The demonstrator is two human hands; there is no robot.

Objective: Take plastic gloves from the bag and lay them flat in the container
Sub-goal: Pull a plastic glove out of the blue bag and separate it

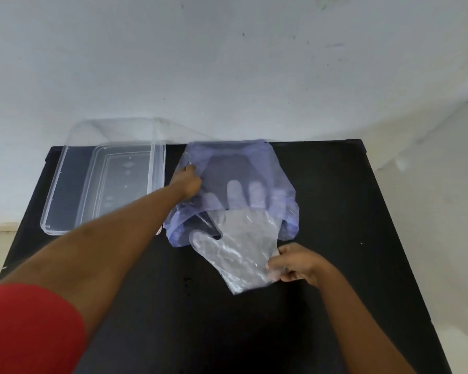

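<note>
Clear, crinkled plastic makes up the glove (pixel 238 252), which lies half out of the bluish bag (pixel 235 168) in the middle of the black desk (pixel 335 211): its cuff and thumb rest on the bare desk, while its fingertips remain inside the bag's mouth and show faintly through the film. The right hand (pixel 297 263) pinches the cuff corner between thumb and fingers. The left hand (pixel 187 182) holds the bag's left edge with fingers closed on the film, though the exact grip is partly hidden. The step in hand looks like drawing the glove free, and it should go best with a slow, level pull toward the person while the left hand pins the bag so it does not slide along. Thin film clings and folds, so keeping it low helps. The clear container (pixel 65 190) sits open just to the left of the bag, apparently empty.
</note>
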